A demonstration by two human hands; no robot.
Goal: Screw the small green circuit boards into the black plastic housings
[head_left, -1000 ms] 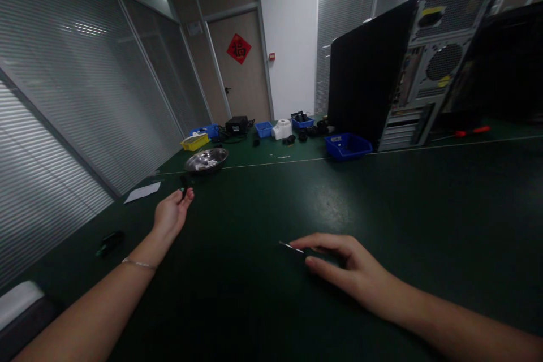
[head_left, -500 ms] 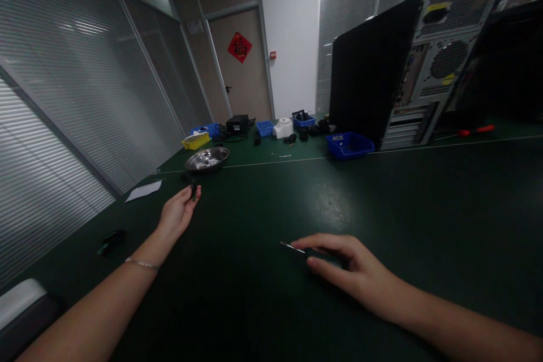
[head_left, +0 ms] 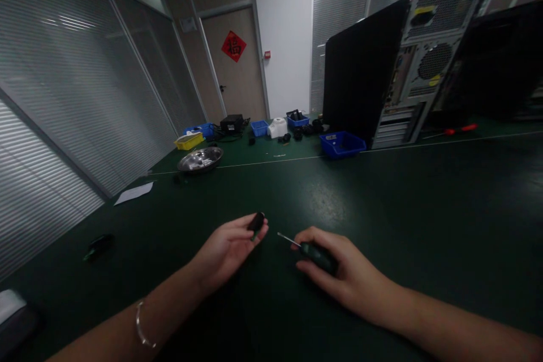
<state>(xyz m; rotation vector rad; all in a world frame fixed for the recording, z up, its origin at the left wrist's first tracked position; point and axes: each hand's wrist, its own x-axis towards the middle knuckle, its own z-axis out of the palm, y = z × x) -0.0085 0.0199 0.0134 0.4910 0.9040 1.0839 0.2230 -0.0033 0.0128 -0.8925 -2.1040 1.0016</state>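
In the middle of the view my left hand (head_left: 227,246) pinches a small black part (head_left: 256,222) between thumb and fingers; its exact kind is too dark to make out. To its right, my right hand (head_left: 333,266) is wrapped round the dark green handle of a screwdriver (head_left: 319,257). The screwdriver's thin metal shaft points left, its tip a short gap from the black part. Both hands are over the dark green tabletop (head_left: 254,311). A dark object with a green end (head_left: 99,245) lies far to the left.
A metal bowl (head_left: 201,159) with small pale pieces stands at the back left, near a yellow tray (head_left: 189,141) and white paper (head_left: 133,193). A blue bin (head_left: 341,145) sits before a black computer tower (head_left: 362,70). Behind are a white part (head_left: 278,128) and a red-handled tool (head_left: 461,129).
My left hand has come right and nearer from beside the metal bowl, carrying the small black part. My right hand still holds the screwdriver, whose handle now shows more. The view has shifted slightly.
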